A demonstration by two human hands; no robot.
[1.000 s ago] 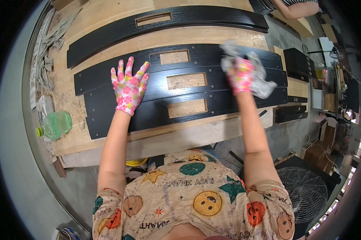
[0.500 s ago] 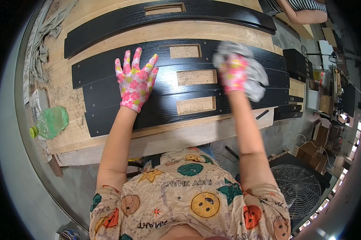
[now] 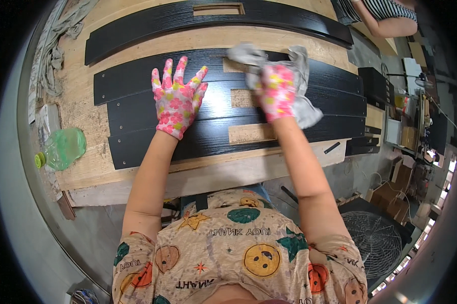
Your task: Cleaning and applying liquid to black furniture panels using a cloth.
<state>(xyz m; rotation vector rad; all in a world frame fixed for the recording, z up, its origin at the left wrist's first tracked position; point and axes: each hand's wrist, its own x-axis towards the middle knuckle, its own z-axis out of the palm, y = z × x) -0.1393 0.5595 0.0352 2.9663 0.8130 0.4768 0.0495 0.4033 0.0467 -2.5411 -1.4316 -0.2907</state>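
Observation:
Three black boards (image 3: 324,104) lie side by side on the wooden table, each with a rectangular cutout near its middle. My left hand (image 3: 179,99), in a pink-flowered glove, rests flat on them with its fingers spread. My right hand (image 3: 277,93), gloved alike and slightly blurred, is closed on a grey cloth (image 3: 302,76). The cloth lies across the boards and covers part of the far and middle cutouts. Some of its folds are hidden under my right hand.
Beyond them lies another black board stack (image 3: 152,28) with a cutout. A green-tinted bottle (image 3: 66,148) lies at the table's left, near a rag (image 3: 51,66). A round fan (image 3: 370,243) stands at lower right. Another person's arm (image 3: 385,25) shows at upper right.
My right hand has slid the grey cloth leftward over the boards, toward the cutouts. My left hand stays spread on the boards, with only a slight shift in view.

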